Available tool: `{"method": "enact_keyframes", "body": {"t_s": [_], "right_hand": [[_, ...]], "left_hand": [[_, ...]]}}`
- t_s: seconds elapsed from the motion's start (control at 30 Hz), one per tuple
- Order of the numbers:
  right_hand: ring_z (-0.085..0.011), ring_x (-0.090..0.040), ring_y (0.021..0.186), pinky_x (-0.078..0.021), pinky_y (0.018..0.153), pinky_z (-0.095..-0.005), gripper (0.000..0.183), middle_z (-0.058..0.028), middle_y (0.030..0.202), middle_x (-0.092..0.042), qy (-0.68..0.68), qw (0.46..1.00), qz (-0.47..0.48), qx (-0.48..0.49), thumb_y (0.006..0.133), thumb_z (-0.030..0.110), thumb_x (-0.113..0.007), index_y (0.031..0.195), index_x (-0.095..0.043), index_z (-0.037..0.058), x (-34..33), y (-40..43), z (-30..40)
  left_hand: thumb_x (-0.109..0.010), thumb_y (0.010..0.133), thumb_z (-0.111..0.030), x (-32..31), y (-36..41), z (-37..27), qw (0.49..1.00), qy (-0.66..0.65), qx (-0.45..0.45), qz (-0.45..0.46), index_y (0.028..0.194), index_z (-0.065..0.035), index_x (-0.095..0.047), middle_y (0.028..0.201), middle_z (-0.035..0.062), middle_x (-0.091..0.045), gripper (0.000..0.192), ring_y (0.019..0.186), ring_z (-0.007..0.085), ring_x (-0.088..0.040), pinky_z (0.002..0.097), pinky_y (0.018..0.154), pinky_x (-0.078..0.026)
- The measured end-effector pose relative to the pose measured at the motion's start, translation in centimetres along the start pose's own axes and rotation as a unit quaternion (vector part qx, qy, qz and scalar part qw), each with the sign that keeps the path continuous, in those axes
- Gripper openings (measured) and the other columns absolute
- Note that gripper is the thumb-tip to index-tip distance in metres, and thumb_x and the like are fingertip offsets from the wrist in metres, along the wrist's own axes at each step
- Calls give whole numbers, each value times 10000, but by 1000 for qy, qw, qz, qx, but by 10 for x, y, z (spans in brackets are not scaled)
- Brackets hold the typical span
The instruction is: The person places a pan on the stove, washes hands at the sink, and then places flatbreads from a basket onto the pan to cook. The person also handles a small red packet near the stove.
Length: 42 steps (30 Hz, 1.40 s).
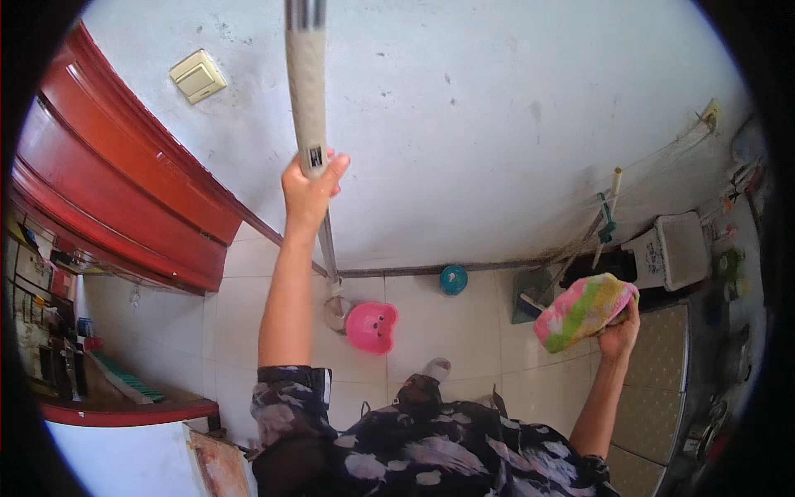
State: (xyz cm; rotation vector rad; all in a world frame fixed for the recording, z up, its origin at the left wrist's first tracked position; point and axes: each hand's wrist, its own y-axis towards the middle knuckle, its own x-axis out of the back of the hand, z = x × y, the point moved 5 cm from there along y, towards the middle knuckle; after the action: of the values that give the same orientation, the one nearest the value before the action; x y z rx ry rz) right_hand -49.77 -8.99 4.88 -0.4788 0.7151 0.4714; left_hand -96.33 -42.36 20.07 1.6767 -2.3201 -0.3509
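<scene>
Raised in front of the white wall, my left hand point(312, 186) grips an upright pole point(307, 93) by the lower end of its beige handle sleeve. Below my hand the metal shaft runs down to the tiled floor, where its foot stands beside a pink basin point(372, 328) shaped like an animal's face. Out to the right, my right hand point(620, 332) holds a fluffy cloth point(584, 310) striped in pink, green and yellow. The cloth looks bunched or wrapped round something; what is inside cannot be told.
A red wooden door point(136, 168) stands at the left, with a light switch point(198, 76) on the wall nearby. Against the wall's foot lies a round teal object point(453, 280). A dark green bin point(528, 292), a white plastic container point(682, 251) and a patterned cabinet point(652, 348) are at the right.
</scene>
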Motion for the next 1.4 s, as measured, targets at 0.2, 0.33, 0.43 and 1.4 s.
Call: {"method": "enact_keyframes", "body": {"t_s": [0.2,0.33,0.43,1.4], "right_hand": [[-260,-527,1119,-415,962,-437,372,-82,1196,-559,29,1000,-3,-1,938,325,-412,1195,-512,75,14,2,6],[-263,-536,1107,-415,958,-439,354,-79,1177,-574,42,999,-14,27,940,313,-406,1169,-525,71,33,0,14],[-263,-539,1101,-423,949,-436,350,-81,1178,-573,63,997,2,42,943,307,-397,1168,-520,70,52,-6,30],[-288,-545,1051,-444,920,-434,273,-106,1110,-579,74,993,-71,57,922,240,-412,1097,-529,65,94,-38,37]], "left_hand": [[-724,769,-136,-29,-12,-48,993,-112,-17,32,844,-3,-571,612,38,-529,217,479,111,-489,248,446,-407],[-711,788,-125,-63,-29,-46,985,-165,-17,49,844,-6,-558,579,47,-520,202,473,129,-494,260,440,-406],[-712,794,-131,-96,-37,-42,981,-193,9,32,863,-3,-550,591,55,-534,218,466,129,-500,259,427,-405],[-619,736,-102,-380,-36,32,941,-167,67,286,957,8,-477,724,71,-558,285,565,152,-545,304,533,-476]]}}
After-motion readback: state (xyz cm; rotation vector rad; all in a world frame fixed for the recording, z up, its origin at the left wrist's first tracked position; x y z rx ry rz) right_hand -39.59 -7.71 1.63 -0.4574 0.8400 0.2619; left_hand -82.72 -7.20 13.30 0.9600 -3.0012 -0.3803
